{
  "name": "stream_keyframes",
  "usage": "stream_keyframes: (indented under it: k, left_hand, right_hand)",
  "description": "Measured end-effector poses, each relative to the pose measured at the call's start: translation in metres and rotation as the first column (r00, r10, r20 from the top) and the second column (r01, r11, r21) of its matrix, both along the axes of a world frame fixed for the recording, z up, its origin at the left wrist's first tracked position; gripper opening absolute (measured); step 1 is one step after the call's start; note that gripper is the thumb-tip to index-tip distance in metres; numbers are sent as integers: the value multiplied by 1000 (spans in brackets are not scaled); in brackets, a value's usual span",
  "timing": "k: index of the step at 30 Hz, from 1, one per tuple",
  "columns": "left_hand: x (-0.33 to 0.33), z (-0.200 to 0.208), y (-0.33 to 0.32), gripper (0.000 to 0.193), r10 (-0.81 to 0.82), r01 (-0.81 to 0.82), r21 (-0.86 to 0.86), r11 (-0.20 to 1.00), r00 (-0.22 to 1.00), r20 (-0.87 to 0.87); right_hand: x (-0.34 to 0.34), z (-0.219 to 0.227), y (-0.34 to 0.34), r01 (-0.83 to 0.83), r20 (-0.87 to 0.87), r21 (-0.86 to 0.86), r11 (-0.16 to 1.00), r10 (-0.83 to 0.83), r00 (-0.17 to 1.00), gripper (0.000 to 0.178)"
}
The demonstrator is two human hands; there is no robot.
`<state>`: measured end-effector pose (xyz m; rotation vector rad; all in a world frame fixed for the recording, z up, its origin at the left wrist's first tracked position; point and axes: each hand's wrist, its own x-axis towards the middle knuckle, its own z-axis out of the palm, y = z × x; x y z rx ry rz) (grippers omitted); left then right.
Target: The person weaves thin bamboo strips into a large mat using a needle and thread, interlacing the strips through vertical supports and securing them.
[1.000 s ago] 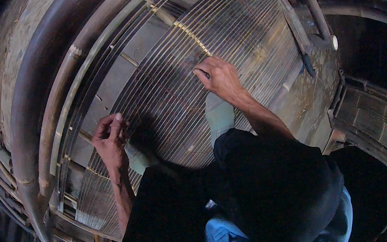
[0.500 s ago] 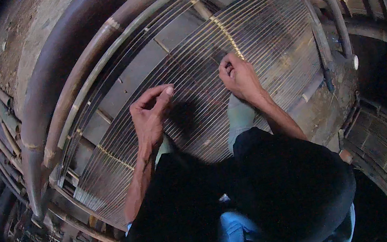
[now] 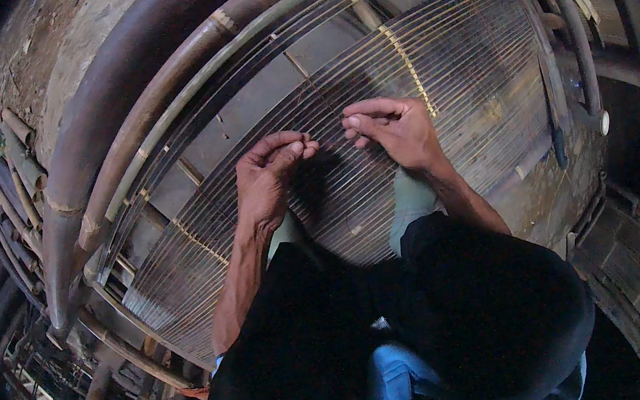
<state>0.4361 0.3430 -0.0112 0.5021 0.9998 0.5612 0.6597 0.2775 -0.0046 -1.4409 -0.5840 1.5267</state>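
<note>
A wide panel of thin, evenly spaced split strips (image 3: 474, 85) stretches beneath both hands. Pale yellow cross-lashings (image 3: 409, 69) bind the strips together on the right, with another row on the left. Just above the panel, my left hand (image 3: 262, 183) is closed, thumb against the bent fingers. My right hand (image 3: 412, 137) faces it across a small gap, its thumb pressed to the forefinger. A faint thin strand seems to run near the fingertips, but whatever either pinch holds is too fine to make out.
Thick bamboo poles (image 3: 97, 139) curve along the far and left side of the panel. Cut bamboo pieces (image 3: 20, 153) lie in a pile at the left. My pale green-covered feet (image 3: 413, 196) show below my hands. A slatted frame (image 3: 639, 265) stands at the lower right.
My right hand has come left toward my left hand, narrowing the gap between the fingertips. The view has shifted slightly, so the panel appears farther right.
</note>
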Motion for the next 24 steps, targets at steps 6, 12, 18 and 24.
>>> stream_keyframes:
  k: [6,12,18,24]
  left_hand:
    - [17,14,12,21,-14,21,47,999,990,-143]
    - [24,18,18,24,55,-55,9,998,995,-84]
    - [34,15,17,26,27,-27,-20,999,999,-17]
    - [38,22,17,25,23,-25,-40,999,999,-30]
  right_hand:
    - [-4,7,19,-318,809,366,874,-131,572,16]
    - [-18,23,30,-116,398,351,929,-37,917,24]
    - [-18,0,30,53,111,344,937,-96,989,29]
    - [-18,-7,29,59,72,314,947,-85,994,30]
